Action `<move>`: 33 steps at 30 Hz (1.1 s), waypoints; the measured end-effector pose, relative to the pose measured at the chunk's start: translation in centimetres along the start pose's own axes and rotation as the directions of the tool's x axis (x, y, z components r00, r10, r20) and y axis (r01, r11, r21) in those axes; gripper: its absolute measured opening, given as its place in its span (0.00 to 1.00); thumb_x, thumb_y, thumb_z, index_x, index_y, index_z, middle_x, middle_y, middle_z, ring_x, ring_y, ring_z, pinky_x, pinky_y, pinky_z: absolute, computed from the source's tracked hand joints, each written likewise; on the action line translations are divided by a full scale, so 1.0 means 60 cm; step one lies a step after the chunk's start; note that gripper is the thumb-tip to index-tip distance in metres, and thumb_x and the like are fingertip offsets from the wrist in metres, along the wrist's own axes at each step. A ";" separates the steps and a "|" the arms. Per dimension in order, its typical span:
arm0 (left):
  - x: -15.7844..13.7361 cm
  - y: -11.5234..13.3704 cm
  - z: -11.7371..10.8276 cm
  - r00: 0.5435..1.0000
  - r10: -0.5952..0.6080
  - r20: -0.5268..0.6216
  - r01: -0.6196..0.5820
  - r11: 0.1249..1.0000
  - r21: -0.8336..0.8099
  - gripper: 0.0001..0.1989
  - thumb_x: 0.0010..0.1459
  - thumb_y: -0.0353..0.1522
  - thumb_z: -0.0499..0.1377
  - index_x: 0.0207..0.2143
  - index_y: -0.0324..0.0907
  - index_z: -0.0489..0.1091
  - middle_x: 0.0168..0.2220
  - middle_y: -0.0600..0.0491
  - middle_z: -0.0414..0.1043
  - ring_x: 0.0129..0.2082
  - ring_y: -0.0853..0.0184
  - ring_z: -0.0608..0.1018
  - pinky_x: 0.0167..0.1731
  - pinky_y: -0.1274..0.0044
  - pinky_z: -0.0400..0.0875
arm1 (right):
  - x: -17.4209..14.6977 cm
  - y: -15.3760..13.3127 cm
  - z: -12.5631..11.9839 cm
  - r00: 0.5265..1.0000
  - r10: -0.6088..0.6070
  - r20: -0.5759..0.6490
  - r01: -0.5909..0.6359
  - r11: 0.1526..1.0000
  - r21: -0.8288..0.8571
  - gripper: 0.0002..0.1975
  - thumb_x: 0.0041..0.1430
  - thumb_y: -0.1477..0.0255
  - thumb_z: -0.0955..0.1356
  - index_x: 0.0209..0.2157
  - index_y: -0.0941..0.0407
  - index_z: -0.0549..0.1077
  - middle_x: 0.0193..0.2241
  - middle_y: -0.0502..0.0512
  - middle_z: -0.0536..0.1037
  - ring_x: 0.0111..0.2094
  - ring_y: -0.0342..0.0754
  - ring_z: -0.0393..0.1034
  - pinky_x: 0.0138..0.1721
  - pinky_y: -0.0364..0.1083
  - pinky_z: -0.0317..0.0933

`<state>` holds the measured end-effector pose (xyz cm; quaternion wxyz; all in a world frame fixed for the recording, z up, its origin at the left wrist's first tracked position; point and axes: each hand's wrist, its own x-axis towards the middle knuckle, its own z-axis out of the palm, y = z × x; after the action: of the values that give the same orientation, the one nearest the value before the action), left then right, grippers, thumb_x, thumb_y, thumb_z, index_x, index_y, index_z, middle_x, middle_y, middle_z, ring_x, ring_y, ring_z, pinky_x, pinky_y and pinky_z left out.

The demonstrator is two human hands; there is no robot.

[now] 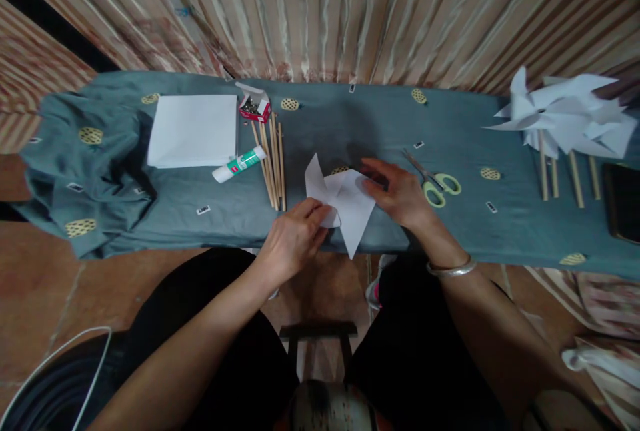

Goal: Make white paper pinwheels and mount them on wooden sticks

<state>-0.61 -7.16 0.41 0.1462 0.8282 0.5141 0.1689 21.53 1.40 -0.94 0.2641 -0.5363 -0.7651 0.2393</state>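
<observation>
A white paper pinwheel (353, 199) with folded blades lies at the front edge of the cloth-covered table, one point hanging past the edge. My left hand (296, 234) pinches its lower left blade between thumb and fingers. At the upper right blade is my right hand (395, 189), fingers apart and partly curled, touching the paper. Green-handled scissors (435, 182) rest just right of that hand. Left of the pinwheel lie several wooden sticks (273, 164), with a glue stick (240, 164) across their left side.
A stack of white paper (194, 131) sits at the left, beside an open red box (255, 107) of small metal pins. Finished-looking paper pinwheels (560, 114) on sticks are piled at the far right, near a black phone (621, 201). A pleated curtain hangs behind the table.
</observation>
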 end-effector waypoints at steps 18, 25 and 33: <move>0.036 -0.005 0.008 0.982 0.122 -0.147 -0.120 0.993 0.023 0.20 0.56 0.21 0.53 0.52 0.35 0.68 0.49 0.43 0.72 0.48 0.58 0.72 0.48 0.64 0.73 | -0.110 0.016 -0.064 0.913 0.330 0.240 -0.401 0.836 0.374 0.24 0.50 0.62 0.70 0.48 0.60 0.73 0.30 0.55 0.82 0.26 0.46 0.73 0.26 0.45 0.64; 0.055 -0.010 0.002 0.959 0.090 -0.270 -0.094 0.996 -0.003 0.22 0.56 0.21 0.50 0.54 0.35 0.67 0.50 0.44 0.72 0.50 0.58 0.71 0.50 0.63 0.71 | -0.088 0.017 -0.054 0.939 0.331 0.098 -0.343 0.871 0.351 0.20 0.50 0.67 0.71 0.45 0.57 0.76 0.27 0.52 0.81 0.27 0.46 0.73 0.31 0.46 0.66; 0.052 0.003 -0.001 0.965 0.068 -0.254 -0.094 0.991 -0.093 0.19 0.61 0.25 0.52 0.54 0.40 0.66 0.49 0.45 0.71 0.50 0.59 0.72 0.49 0.63 0.71 | -0.110 0.048 -0.064 0.876 0.481 0.036 -0.411 0.705 0.578 0.22 0.43 0.61 0.74 0.41 0.56 0.75 0.20 0.45 0.75 0.18 0.41 0.65 0.18 0.42 0.61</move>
<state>0.78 -4.39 0.95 0.1162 0.8119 0.4845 0.3043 27.95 -3.66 -0.90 0.3903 -0.6148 -0.4881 0.4811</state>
